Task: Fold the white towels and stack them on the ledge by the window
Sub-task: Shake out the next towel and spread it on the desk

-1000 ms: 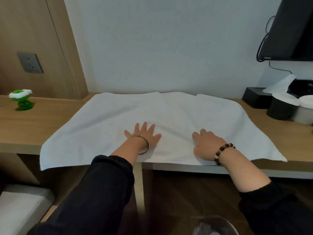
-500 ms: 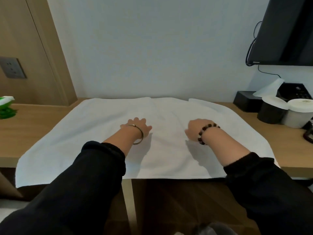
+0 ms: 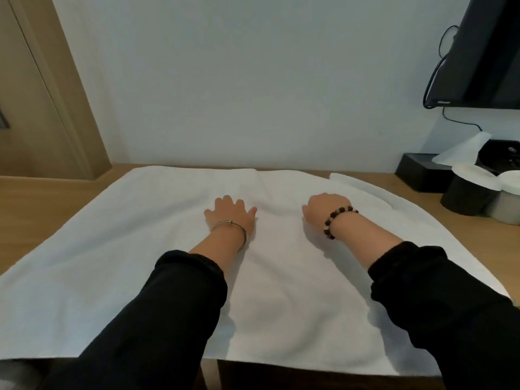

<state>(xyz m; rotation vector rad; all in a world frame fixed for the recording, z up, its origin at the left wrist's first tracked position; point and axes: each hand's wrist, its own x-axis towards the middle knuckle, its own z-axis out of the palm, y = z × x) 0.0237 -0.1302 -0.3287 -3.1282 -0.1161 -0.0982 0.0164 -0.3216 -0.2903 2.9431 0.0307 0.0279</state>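
A large white towel lies spread flat across the wooden ledge, its near edge hanging over the front. My left hand rests palm down on the towel's middle, fingers spread toward the wall, a thin metal bangle on the wrist. My right hand rests on the towel a little to the right, with a bead bracelet on the wrist; its fingers point away and are hidden behind the knuckles. A fold crease runs from the far edge down between the hands.
A black tissue box with a white tissue sticks up at the right end of the ledge. Beside it stand a black cup and a grey cup. A wall-mounted dark screen hangs upper right. Wood panelling stands left.
Both hands have slid forward across the towel toward the wall, smoothing it. The view has moved closer and to the right; the green toy at the left has left the view.
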